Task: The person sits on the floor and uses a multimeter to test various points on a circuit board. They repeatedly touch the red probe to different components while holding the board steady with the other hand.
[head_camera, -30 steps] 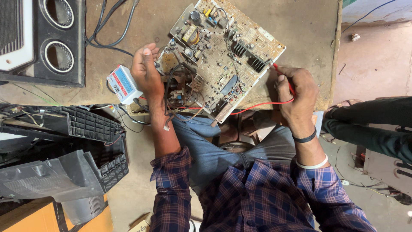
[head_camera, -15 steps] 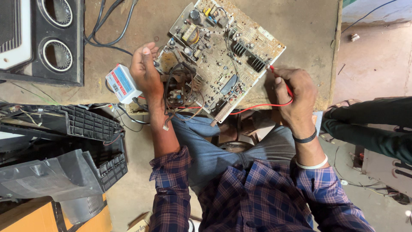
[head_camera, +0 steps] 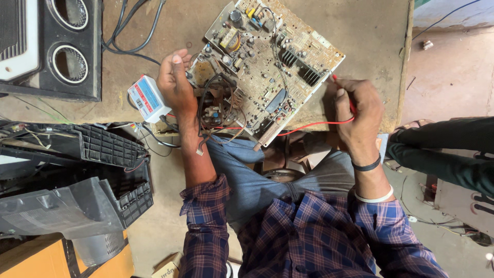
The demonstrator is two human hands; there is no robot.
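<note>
While the circuit board (head_camera: 267, 67) lies tilted across the upper middle of the frame on the brown worktable (head_camera: 370, 31), I read this as the probing step: my right hand (head_camera: 357, 116) is clenched around a red test probe (head_camera: 343, 90), its tip touching the board's right edge, and the red lead (head_camera: 309, 126) trails leftward along the board's lower edge. My left hand (head_camera: 175, 82) rests on the board's left side with fingers spread, steadying it rather than gripping anything that I can make out; whether a second probe sits under it I cannot tell. Just left of that hand sits a small white and blue box (head_camera: 148, 98), and at the upper left stands a black speaker cabinet (head_camera: 62, 46). A black plastic casing (head_camera: 92, 170) fills the lower left. As I judge it, the next contact calls for a steady board and a precise probe tip among crowded components.
</note>
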